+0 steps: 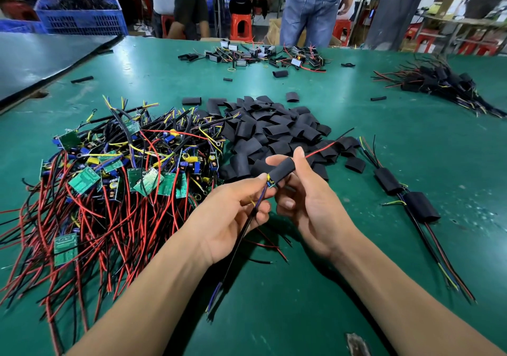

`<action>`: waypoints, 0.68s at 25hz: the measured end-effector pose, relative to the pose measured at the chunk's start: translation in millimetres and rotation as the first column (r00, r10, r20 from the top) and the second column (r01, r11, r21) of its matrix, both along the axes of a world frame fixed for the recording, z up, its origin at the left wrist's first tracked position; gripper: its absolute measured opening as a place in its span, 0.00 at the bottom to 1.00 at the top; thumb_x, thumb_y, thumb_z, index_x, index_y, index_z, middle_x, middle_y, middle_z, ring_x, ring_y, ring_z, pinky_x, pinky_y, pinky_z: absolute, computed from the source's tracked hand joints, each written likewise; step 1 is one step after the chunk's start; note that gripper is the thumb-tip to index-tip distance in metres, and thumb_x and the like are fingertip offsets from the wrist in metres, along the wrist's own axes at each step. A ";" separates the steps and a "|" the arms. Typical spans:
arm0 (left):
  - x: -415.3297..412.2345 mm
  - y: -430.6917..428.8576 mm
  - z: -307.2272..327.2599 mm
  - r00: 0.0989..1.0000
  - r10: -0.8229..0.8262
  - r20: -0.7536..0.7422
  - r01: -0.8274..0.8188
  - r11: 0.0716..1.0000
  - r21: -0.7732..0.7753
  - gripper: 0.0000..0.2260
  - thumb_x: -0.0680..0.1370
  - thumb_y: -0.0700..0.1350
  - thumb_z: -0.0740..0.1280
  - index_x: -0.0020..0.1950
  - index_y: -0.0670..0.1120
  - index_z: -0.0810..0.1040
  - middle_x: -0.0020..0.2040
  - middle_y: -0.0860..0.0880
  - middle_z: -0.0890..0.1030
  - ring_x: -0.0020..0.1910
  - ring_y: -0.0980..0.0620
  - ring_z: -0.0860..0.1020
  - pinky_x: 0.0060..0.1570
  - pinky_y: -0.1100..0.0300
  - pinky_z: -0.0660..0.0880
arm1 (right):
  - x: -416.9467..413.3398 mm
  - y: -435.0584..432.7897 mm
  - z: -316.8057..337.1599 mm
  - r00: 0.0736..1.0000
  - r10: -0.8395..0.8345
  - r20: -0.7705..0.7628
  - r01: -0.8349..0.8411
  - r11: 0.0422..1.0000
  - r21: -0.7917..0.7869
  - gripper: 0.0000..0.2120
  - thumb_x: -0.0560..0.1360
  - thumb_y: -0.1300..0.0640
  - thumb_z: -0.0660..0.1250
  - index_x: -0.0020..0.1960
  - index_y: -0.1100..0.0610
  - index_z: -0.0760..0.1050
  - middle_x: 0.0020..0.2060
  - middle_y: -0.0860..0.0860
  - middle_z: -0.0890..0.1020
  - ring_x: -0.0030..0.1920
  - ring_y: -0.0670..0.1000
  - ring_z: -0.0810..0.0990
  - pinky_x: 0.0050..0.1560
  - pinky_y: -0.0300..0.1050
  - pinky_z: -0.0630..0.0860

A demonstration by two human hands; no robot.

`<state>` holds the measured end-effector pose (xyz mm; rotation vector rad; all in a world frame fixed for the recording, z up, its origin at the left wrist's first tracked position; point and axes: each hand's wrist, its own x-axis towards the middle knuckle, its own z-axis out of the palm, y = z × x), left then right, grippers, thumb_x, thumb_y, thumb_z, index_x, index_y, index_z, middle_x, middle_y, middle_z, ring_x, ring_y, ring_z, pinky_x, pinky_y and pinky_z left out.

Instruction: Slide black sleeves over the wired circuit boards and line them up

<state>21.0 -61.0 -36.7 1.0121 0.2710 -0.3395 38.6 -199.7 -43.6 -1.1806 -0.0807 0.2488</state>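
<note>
My right hand grips a black sleeve that covers most of a wired circuit board; only the board's blue and yellow end shows. My left hand pinches that board's wire bundle just below the sleeve, and the black cable hangs down toward me. Red and black wires stick out of the sleeve's far end. A heap of bare green boards with red wires lies at the left. A pile of loose black sleeves sits in the middle. Two sleeved boards lie side by side at the right.
The green table mat runs under everything. A second bundle of sleeved boards lies at the far right, and small boxed parts with wires at the far edge. A dark panel covers the left corner. People stand beyond the table.
</note>
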 end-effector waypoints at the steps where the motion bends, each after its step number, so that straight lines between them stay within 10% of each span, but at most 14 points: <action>1: -0.1 0.3 0.4 1.000 -0.009 -0.001 0.009 1.000 -0.013 0.11 0.77 0.43 0.70 0.36 0.40 0.84 0.37 0.46 0.80 0.27 0.54 0.74 0.26 0.65 0.72 | 0.5 -1.1 0.3 1.000 -0.012 0.011 0.011 1.000 0.005 0.20 0.73 0.37 0.62 0.51 0.50 0.84 0.36 0.51 0.76 0.27 0.45 0.63 0.28 0.36 0.62; 17: -0.4 1.4 0.5 0.994 -0.106 -0.023 0.105 0.994 -0.006 0.11 0.74 0.46 0.71 0.41 0.38 0.86 0.45 0.43 0.86 0.29 0.54 0.80 0.30 0.64 0.78 | 4.3 -11.4 -8.3 0.953 -0.187 0.240 0.249 0.933 -0.261 0.11 0.76 0.45 0.71 0.54 0.48 0.84 0.40 0.47 0.84 0.37 0.48 0.77 0.36 0.36 0.72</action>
